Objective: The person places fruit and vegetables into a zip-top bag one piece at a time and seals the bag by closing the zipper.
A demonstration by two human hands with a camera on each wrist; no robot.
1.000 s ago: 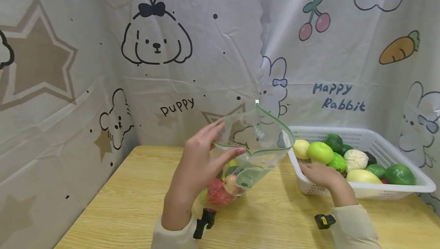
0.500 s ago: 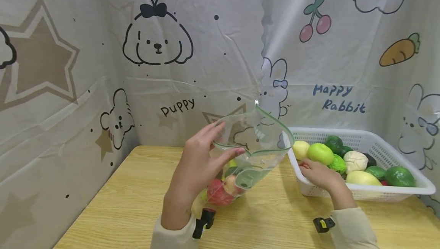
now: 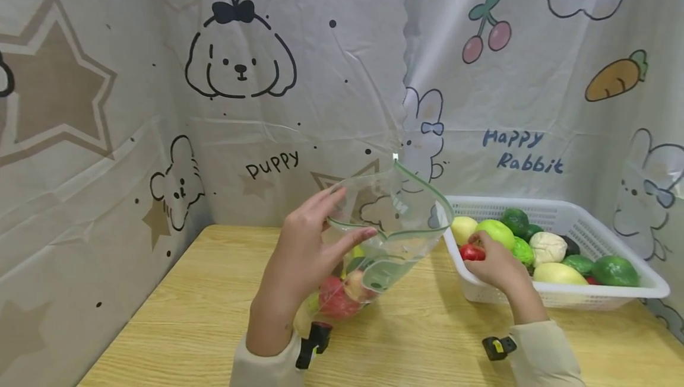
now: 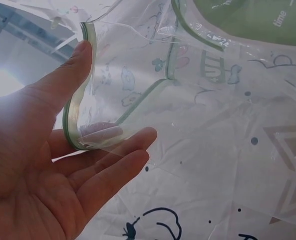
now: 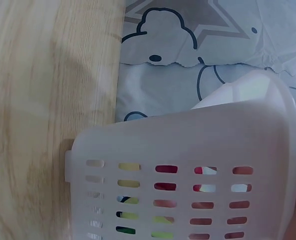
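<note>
My left hand (image 3: pixel 301 256) holds the mouth of a clear zip-top bag (image 3: pixel 411 251) apart, thumb and fingers at its green-edged rim. Through the film in the head view show a large red fruit (image 3: pixel 336 298), a peach-coloured one (image 3: pixel 355 285) and some yellow and green produce. In the left wrist view, the thumb (image 4: pixel 73 75) lies along the zip edge. At the near left corner of the white basket (image 3: pixel 654 286), my right hand (image 3: pixel 499 262) grips a shiny red round fruit (image 3: pixel 472 252), partly hidden by the fingers. The right wrist view shows mostly the basket's slotted wall (image 5: pixel 187 135).
Inside the basket are a green apple (image 3: pixel 495 234), a pale yellow round fruit (image 3: pixel 464 230), a whitish lumpy vegetable (image 3: pixel 548 248), a long pale yellow fruit (image 3: pixel 560 273) and several dark green pieces. A printed cloth (image 3: pixel 342 78) hangs behind the wooden table (image 3: pixel 176 310).
My right hand has risen a little from low in the basket's corner, and the red fruit now shows in its fingers. The left hand and bag have stayed nearly still.
</note>
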